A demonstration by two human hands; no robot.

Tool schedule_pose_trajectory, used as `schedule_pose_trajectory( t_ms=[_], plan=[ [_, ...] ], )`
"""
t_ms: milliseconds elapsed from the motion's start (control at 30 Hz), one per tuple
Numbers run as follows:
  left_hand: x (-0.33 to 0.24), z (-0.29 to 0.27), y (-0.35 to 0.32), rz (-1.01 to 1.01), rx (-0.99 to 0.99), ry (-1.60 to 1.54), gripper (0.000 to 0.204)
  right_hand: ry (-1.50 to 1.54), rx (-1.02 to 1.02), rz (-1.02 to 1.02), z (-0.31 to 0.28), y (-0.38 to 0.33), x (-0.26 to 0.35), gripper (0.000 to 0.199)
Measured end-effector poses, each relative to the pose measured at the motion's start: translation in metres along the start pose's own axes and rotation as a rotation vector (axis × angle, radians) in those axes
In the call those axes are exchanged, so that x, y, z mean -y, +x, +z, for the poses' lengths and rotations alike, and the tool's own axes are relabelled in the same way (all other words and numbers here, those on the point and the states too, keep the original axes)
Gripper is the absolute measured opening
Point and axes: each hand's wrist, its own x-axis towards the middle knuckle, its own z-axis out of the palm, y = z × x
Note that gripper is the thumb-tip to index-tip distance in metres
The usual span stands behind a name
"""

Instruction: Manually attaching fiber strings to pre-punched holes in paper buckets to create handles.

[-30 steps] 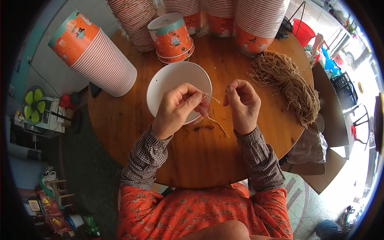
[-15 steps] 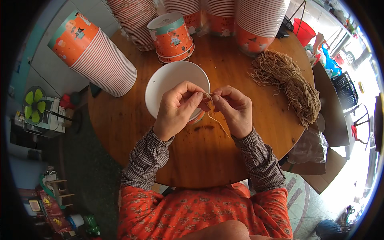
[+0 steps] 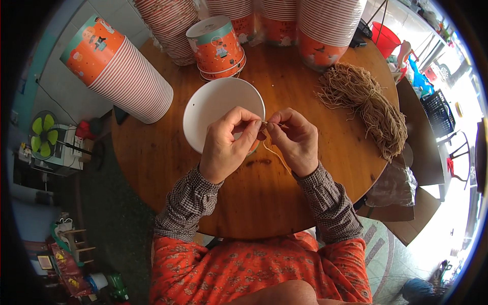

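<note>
Both hands meet over the near right rim of a paper bucket [image 3: 211, 109], white inside, which lies tipped with its mouth up toward me and has a small hole in its wall. My left hand [image 3: 229, 142] is closed, thumb and forefinger pinching a tan cord [image 3: 277, 154]. My right hand [image 3: 295, 142] pinches the same cord close beside the left fingertips. A loose tail of the cord hangs down below the fingers toward the tabletop. The fingers hide the bucket's near right side and the exact shape of the cord between them.
A wooden round table [image 3: 254, 203] carries it all. At the left leans a nested stack of orange buckets [image 3: 127, 76]. Behind stand an upside-down orange bucket [image 3: 217, 48] and several tall stacks [image 3: 328, 30]. A bundle of tan cords [image 3: 366, 107] lies at the right, near a cardboard box [image 3: 419, 132].
The fingertips have drawn slightly closer together, and less of the cord shows between them. My left hand has shifted a little to the right. Both hands still pinch the cord.
</note>
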Motion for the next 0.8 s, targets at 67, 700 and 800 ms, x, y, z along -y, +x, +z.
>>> schedule_pose_trajectory(
  t_ms=[67, 700, 800],
  plan=[
    [-0.003, 0.0, 0.0, -0.051, 0.033, 0.001, 0.007, -0.05, -0.014, -0.024, -0.001, -0.001, -0.002, 0.006],
    [-0.006, -0.005, -0.002, -0.208, 0.094, -0.106, 0.012, -0.53, -0.203, -0.294, -0.011, 0.008, 0.006, 0.015],
    [-0.005, -0.008, 0.0, -0.221, 0.108, -0.156, 0.013, -0.399, -0.231, -0.207, -0.018, 0.011, 0.0, 0.011]
  ],
)
